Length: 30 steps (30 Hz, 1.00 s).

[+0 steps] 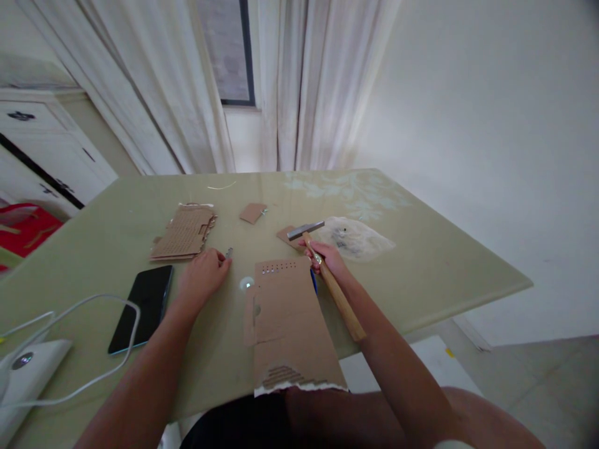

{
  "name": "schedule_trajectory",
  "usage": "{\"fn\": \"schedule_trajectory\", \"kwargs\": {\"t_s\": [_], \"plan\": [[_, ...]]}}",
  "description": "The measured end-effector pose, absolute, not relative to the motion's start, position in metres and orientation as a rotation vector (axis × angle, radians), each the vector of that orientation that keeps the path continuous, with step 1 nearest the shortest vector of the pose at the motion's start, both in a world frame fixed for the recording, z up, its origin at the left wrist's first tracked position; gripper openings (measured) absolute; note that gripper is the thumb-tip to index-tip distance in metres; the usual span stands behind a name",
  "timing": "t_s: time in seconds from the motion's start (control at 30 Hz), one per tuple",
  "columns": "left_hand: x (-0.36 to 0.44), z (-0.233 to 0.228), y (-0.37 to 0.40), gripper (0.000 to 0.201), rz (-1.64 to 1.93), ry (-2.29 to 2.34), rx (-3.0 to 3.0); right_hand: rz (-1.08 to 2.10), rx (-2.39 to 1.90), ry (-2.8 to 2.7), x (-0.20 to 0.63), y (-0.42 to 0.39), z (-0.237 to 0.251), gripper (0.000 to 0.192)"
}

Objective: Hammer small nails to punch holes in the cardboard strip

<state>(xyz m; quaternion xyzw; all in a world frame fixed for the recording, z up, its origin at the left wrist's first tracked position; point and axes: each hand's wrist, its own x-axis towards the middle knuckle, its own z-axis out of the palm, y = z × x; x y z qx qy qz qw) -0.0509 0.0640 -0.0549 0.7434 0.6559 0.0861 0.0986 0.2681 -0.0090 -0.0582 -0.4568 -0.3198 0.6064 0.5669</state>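
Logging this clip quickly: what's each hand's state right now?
Left hand: fingers curled, a small metal piece at the fingertips; whether gripped, can't tell.
Right hand: closed, holding the hammer.

In front of me, the desk point(421, 274) presents a pale green top, with a whitish leaf-like pattern point(350, 190) toward its far right corner. Beyond it I see light curtains point(322, 81), hanging in long vertical folds on either side of a dark-framed window point(224, 50). To my left, a white cabinet point(42, 149) bears dark ornamental handles point(21, 116). To my right, a plain white wall point(491, 156) descends to a greyish floor point(561, 368). The illumination around me is soft and diffuse.
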Motion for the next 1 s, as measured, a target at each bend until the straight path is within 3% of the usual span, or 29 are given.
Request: {"fn": "schedule_trajectory", "kwargs": {"t_s": [0.6, 0.77, 1.0], "plan": [[-0.052, -0.061, 0.064, 0.022, 0.36, 1.955, 2.205, 1.365, -1.081, -0.819, 0.246, -0.021, -0.059, 0.052], [-0.049, -0.048, 0.062, 0.017, 0.66, 1.868, 2.158, 1.355, -1.066, -0.813, 0.247, -0.02, -0.06, 0.051], [-0.025, -0.029, 0.048, 0.035, 1.203, 1.35, 1.828, 1.345, -1.072, -0.835, 0.248, -0.019, -0.059, 0.048]]}}
